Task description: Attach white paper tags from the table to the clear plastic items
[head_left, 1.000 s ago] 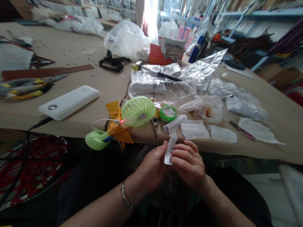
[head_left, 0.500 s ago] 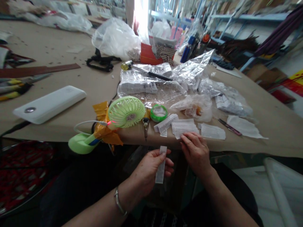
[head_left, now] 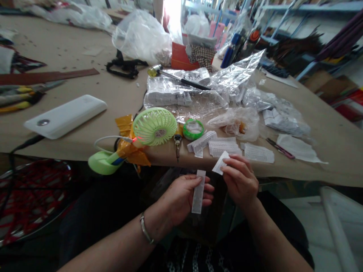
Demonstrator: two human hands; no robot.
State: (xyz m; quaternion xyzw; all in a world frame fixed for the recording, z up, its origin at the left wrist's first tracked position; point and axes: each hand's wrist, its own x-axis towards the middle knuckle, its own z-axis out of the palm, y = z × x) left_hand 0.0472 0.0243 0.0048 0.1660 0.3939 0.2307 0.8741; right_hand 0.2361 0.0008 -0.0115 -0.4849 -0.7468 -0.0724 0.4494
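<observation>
My left hand [head_left: 183,198] holds a narrow white paper strip [head_left: 198,191] upright between thumb and fingers, below the table's front edge. My right hand [head_left: 241,179] pinches a second small white paper label [head_left: 221,163], lifted just off the stacks of printed white labels [head_left: 224,146] lying at the table edge. The two hands are apart, a short gap between them.
On the brown table [head_left: 113,98] stand a green mini fan [head_left: 154,126] with yellow tape, a white power bank [head_left: 65,116], a green tape roll [head_left: 193,129], a small awl-like tool [head_left: 178,142], a hammer [head_left: 177,78], clear plastic bags of labels [head_left: 181,96] and pliers [head_left: 19,99] at the left.
My hands were together on one strip; the right hand went to the label stacks on the table and has come back holding a second label. The left keeps the strip.
</observation>
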